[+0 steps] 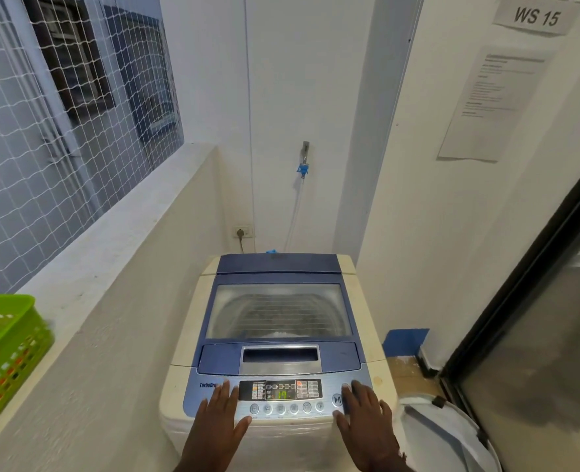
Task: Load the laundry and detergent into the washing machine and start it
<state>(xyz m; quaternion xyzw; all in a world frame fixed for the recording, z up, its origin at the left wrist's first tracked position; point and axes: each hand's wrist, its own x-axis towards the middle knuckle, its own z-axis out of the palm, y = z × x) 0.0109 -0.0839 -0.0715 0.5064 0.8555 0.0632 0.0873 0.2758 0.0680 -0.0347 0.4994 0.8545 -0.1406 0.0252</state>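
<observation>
A cream top-loading washing machine [366, 308] with a blue lid [278, 267] stands in front of me, and the lid is closed. Through the lid's window [278, 311] I see the drum. The control panel [281, 391] is lit with a green "17" on its display. My left hand [222, 420] rests flat on the left end of the panel with fingers spread. My right hand [366, 417] lies flat on the right end, its fingers beside the start/pause button [337, 400].
A green plastic basket [5, 338] sits on the ledge at left. A white laundry hamper [441, 434] stands on the floor to the right of the machine, beside a dark-framed glass door [537, 318]. A tap with a hose [303, 165] and a wall socket [243, 231] are behind the machine.
</observation>
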